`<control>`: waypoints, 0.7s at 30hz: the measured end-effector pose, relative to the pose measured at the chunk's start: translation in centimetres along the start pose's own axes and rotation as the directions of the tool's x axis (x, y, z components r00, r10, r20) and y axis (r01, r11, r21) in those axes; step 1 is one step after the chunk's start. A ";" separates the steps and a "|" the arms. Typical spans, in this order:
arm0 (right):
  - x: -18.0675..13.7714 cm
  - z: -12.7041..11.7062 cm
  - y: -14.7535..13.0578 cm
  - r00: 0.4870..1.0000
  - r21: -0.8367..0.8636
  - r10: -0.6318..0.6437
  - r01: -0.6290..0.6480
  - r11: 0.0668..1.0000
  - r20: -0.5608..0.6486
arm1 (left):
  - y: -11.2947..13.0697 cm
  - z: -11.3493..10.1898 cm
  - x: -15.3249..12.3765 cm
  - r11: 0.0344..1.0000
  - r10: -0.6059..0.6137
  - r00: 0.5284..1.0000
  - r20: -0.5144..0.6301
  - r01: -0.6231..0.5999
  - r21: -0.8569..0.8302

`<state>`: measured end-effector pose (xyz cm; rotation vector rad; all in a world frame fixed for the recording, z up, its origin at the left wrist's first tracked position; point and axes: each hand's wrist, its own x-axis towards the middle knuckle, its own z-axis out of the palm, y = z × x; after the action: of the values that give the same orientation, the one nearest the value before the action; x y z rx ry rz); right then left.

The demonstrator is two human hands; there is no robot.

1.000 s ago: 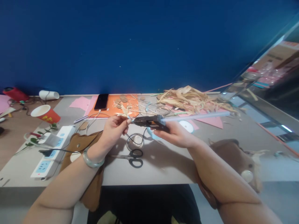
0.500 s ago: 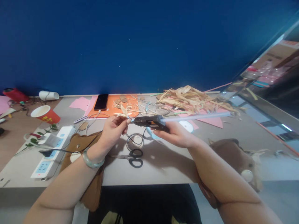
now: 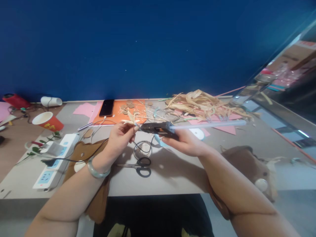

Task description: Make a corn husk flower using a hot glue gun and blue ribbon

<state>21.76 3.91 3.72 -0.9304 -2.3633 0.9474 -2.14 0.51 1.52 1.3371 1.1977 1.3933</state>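
My left hand (image 3: pixel 123 133) pinches a small flower shape of pale dried husk (image 3: pixel 131 118), its pointed petals sticking up past the fingertips. In my right hand (image 3: pixel 186 141) is a black hot glue gun (image 3: pixel 158 128), with a long translucent glue stick (image 3: pixel 209 124) jutting out of its rear to the right. The gun's nozzle meets the base of the husk flower by my left fingertips; whether glue is coming out I cannot tell. Below the gun lie a round coil (image 3: pixel 142 150), partly behind its cord, and black-handled scissors (image 3: pixel 143 167).
A pile of dried husk strips (image 3: pixel 197 103) lies at the back. Near it are orange paper (image 3: pixel 118 115) and a phone (image 3: pixel 107 108). At left stand a power strip (image 3: pixel 55 164) and a paper cup (image 3: pixel 48 121). Brown pieces (image 3: pixel 84 153), (image 3: pixel 247 164) lie on both sides.
The glue stick's rear end sits very slightly farther right. Both hands, the glue gun and the husk flower hold nearly the same position.
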 end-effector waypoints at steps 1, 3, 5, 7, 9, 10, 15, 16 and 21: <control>0.0 0.0 0.0 1.000 0.004 0.000 0.000 1.000 0.000 | 0.0 0.0 0.0 1.000 -0.002 1.000 0.002 0.002 0.002; 0.1 0.0 0.1 1.000 0.014 -0.004 0.004 1.000 0.000 | 0.1 0.0 -0.1 1.000 -0.006 1.000 0.002 0.006 0.008; 0.1 0.0 0.1 1.000 0.026 -0.008 0.008 1.000 0.001 | 0.3 0.0 -0.1 1.000 -0.005 1.000 -0.005 0.005 0.010; 0.1 0.0 0.2 1.000 0.035 -0.006 0.006 0.999 0.000 | 0.4 0.0 -0.1 1.000 0.001 1.000 -0.008 -0.001 0.012; 0.1 0.0 0.2 1.000 0.042 -0.002 0.002 0.999 -0.001 | 0.3 0.0 0.0 1.000 0.004 1.000 -0.009 -0.004 0.010; 0.1 0.0 0.2 1.000 0.045 0.001 -0.001 0.999 0.000 | 0.3 0.0 0.0 1.000 0.003 1.000 -0.007 -0.003 0.006; 0.0 0.1 0.0 1.000 0.033 0.006 -0.005 0.999 -0.002 | 0.2 0.0 0.0 1.000 -0.002 1.000 -0.001 0.002 0.001; 0.0 0.1 0.0 1.000 0.029 0.003 -0.003 1.000 -0.001 | 0.2 0.0 0.0 1.000 -0.002 1.000 0.001 0.002 0.007; 0.1 0.1 -0.3 1.000 -0.003 0.011 -0.011 1.000 -0.001 | 0.3 -0.1 0.0 0.999 0.012 1.000 0.004 -0.012 0.036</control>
<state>21.55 3.76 3.85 -0.9455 -2.3622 0.9478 -2.22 0.42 1.82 1.3729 1.2193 1.3832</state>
